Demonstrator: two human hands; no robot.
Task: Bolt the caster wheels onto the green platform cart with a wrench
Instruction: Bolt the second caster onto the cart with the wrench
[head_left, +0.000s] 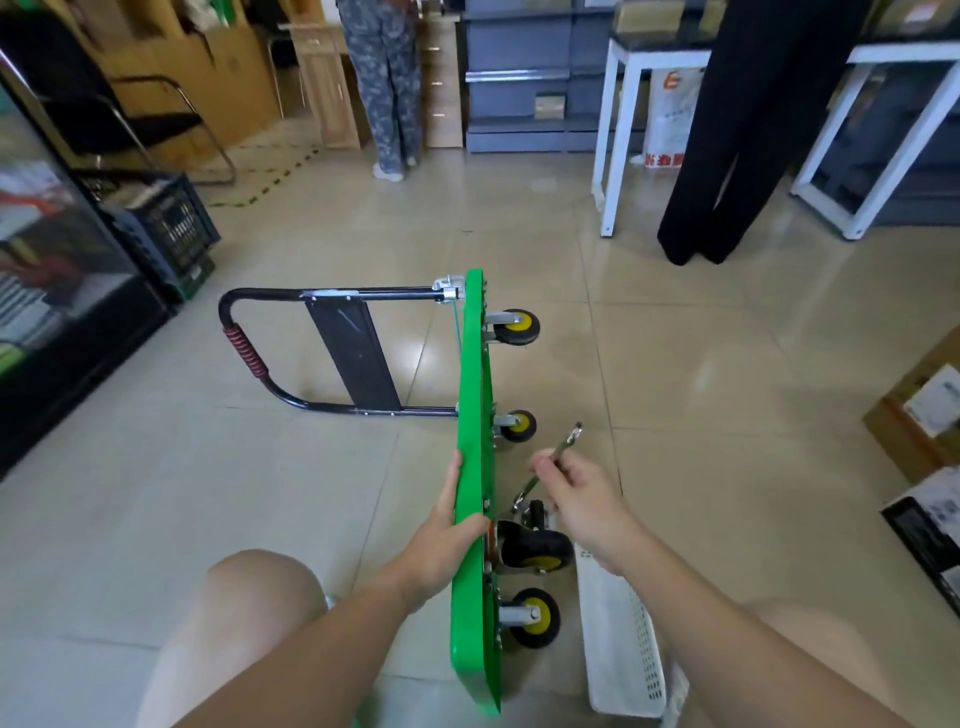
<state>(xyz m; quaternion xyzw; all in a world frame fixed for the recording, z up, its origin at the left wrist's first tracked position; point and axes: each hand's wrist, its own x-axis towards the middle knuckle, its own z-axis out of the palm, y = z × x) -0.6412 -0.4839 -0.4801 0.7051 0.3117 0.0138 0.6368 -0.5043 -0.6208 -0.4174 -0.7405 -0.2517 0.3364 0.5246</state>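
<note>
Fig.: green platform cart (475, 467) stood on its long edge on tiled floor (727, 364), deck vertical, running away from viewer; underside faces R. Its folding handle (244, 353), black tube w/ red grip, lies flat on the floor L of deck's far end.

Four casters project from deck's R face. The far caster (517, 327) and second caster (519, 426), both yellow-hubbed, sit on the far half. The third caster (535, 548), black tyre w/ yellow showing below, and nearest caster (535, 618), yellow hub w/ silver bracket, sit on the near half.

L hand (447, 525) grips deck's upper edge at approx. mid-length: fingers (451, 483) lie along L face, thumb hooked over the edge.

R hand (576, 493) is just R of deck, above third caster, not touching deck. Its fingers (548, 467) pinch a slim metal wrench (563, 444) mid-shaft. Wrench is tilted: upper end points away & R, lower end reaches down to third caster's bracket. Whether it is seated on a bolt cannot be told.

White perforated basket (623, 649) lies on the floor just R of deck's near end, beside nearest caster. Black crate (161, 228) stands well L of deck. Beyond deck's far end: a standing person in patterned trousers (387, 78), a white table frame (613, 130), and a 2nd person's black trouser legs (737, 130). Cardboard box (919, 405) sits well R of deck.
</note>
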